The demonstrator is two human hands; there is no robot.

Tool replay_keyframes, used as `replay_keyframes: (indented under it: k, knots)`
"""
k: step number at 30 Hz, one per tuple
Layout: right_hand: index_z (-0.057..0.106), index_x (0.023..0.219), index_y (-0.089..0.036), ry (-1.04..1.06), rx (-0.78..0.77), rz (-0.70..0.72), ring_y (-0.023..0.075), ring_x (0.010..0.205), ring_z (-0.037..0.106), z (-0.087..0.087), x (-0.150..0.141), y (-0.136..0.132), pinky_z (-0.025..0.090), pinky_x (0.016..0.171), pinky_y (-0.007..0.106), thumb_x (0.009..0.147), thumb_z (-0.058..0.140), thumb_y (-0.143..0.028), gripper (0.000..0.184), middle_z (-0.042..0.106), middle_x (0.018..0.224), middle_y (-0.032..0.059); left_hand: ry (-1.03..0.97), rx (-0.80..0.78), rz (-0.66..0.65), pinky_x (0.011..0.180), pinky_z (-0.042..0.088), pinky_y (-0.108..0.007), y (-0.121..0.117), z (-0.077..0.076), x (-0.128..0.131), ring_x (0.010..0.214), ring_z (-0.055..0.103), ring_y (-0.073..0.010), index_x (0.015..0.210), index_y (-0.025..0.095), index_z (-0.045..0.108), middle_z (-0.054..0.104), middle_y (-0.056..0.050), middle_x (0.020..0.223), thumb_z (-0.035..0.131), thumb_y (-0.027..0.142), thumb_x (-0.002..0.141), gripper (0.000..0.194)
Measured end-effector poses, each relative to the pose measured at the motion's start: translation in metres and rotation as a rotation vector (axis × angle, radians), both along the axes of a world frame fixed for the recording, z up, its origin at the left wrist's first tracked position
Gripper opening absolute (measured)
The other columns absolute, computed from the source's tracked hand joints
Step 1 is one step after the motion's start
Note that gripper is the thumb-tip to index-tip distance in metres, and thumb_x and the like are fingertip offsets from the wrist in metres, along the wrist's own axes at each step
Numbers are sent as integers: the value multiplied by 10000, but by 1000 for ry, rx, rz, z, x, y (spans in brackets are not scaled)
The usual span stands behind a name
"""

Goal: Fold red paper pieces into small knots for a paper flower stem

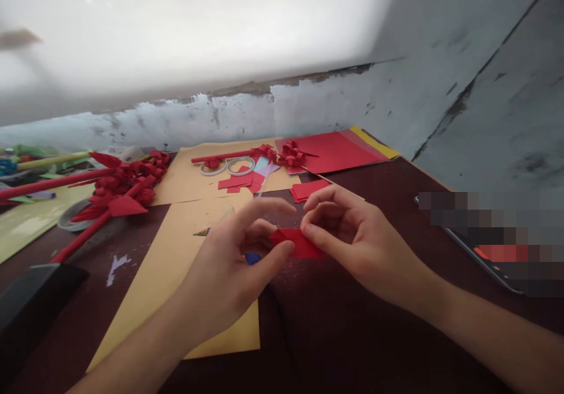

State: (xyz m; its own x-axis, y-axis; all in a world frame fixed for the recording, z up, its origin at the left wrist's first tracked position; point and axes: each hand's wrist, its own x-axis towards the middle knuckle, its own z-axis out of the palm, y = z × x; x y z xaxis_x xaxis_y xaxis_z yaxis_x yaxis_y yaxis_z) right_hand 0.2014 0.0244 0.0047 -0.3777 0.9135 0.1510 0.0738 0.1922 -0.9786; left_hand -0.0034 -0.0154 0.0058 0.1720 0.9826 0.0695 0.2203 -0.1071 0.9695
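A small red piece of paper (311, 247) is held between my two hands above the dark table. My right hand (356, 229) pinches its upper edge between thumb and fingers. At the paper's left end, my left hand (240, 253) has its thumb and lower fingers on it, while its index finger is lifted and curved. Just beyond my hands lies a small stack of red paper pieces (311, 191). A pointed metal tip (201, 232) shows beside my left hand, and a blue part (252, 258) shows beneath it; the rest is hidden.
Tan paper sheets (194, 276) cover part of the table. Behind are tape rolls (241, 166), loose red pieces (240, 181) and red sheets (335, 150). Red paper flowers on stems (127, 188) and a black object (42, 300) stand left. A phone-like device (484, 262) lies right, partly blurred.
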Motion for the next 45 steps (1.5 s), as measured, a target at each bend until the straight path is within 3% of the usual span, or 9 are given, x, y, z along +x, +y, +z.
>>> replay_keyframes:
  k: [4,12,18,27,34,39,42,45]
  knots:
    - [703,966,-223,44,-43,-32,124,790,648,3,0,4,516,737,217,843,826,-152,188,709,827,-33,102,91,44,673,556,-216,-1,1,2,796,740,-147,1023,283,824,812,6,902,723,228,939,142]
    - [768,925,-234,76,-96,-52,125,885,654,2,5,7,512,798,201,898,798,-228,41,746,925,-17,7,56,87,724,600,-240,1,0,0,908,778,-195,1136,295,831,829,-27,1049,817,252,877,263]
    - [771,901,-229,31,-48,-65,154,838,627,3,3,6,514,764,257,939,763,-308,88,718,908,9,75,107,126,675,589,-232,1,2,2,809,758,-172,1041,295,858,817,-17,944,827,278,871,174]
    - [834,923,-241,-1,-75,-18,152,846,640,3,7,6,497,796,270,954,721,-257,118,777,904,3,33,75,115,712,603,-256,-1,2,0,858,778,-195,1090,317,854,832,-17,993,864,270,837,257]
    - [826,886,-243,5,-71,-5,152,824,652,4,6,5,499,783,271,955,708,-231,137,763,869,-4,91,103,113,634,584,-239,1,6,1,752,755,-171,998,309,875,834,-8,917,851,282,845,157]
    - [831,990,-271,100,-90,65,180,937,681,-2,11,6,514,856,295,971,731,-318,112,777,977,15,39,68,164,681,620,-258,-1,9,1,810,790,-201,994,286,872,851,-25,948,874,313,830,167]
    - [834,1022,-280,147,-97,90,183,1012,709,-2,11,4,536,903,284,941,773,-283,102,799,1044,15,17,94,201,701,629,-266,0,10,1,818,796,-208,976,281,875,856,-26,939,878,325,826,156]
    - [832,1003,-272,162,-96,89,177,1017,736,3,8,1,567,899,270,906,805,-221,113,809,1037,9,64,147,231,612,597,-259,0,10,0,767,788,-210,969,280,880,855,-28,902,864,360,839,153]
